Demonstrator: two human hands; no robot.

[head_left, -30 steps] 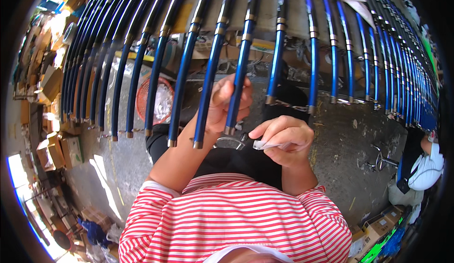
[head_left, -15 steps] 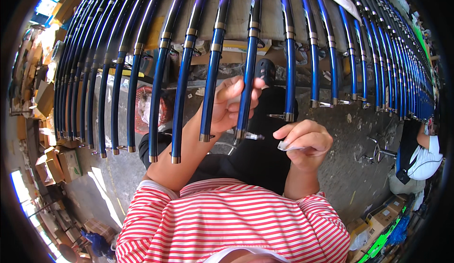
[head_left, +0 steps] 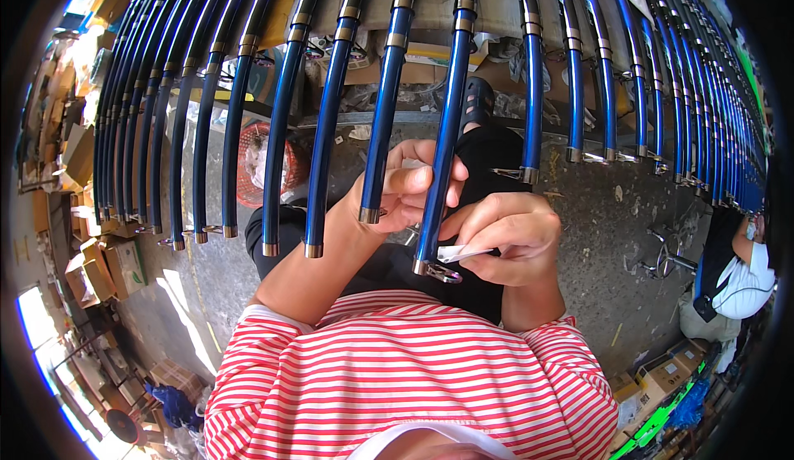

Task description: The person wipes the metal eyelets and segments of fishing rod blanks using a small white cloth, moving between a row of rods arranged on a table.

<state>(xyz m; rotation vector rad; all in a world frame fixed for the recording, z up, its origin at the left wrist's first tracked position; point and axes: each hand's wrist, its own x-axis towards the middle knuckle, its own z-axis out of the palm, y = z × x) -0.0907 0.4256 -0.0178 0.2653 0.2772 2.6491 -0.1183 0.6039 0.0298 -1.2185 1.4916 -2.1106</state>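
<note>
A row of glossy blue fishing rods with metal bands hangs over towards me, ends pointing down. My left hand [head_left: 409, 183] is closed around one blue rod [head_left: 441, 166] near its lower end, thumb on the left and fingertips on the right. A small pale bit shows by that thumb; what it is I cannot tell. My right hand [head_left: 513, 237] pinches a small white piece of paper or cloth [head_left: 460, 253] beside the same rod. At this rod's metal end cap a wire ring guide [head_left: 444, 274] sticks out, just below the white piece.
Beyond the rods, a red mesh basket [head_left: 246, 170] with pale scraps stands on the grey floor. Cardboard boxes [head_left: 124, 265] are piled at the left. On the right are a metal chair base [head_left: 662, 257] and another person in white [head_left: 740, 282].
My right hand has come left and the white piece now reaches the rod's end. The held rod's end has turned and tilted nearer to me; its ring now shows in front.
</note>
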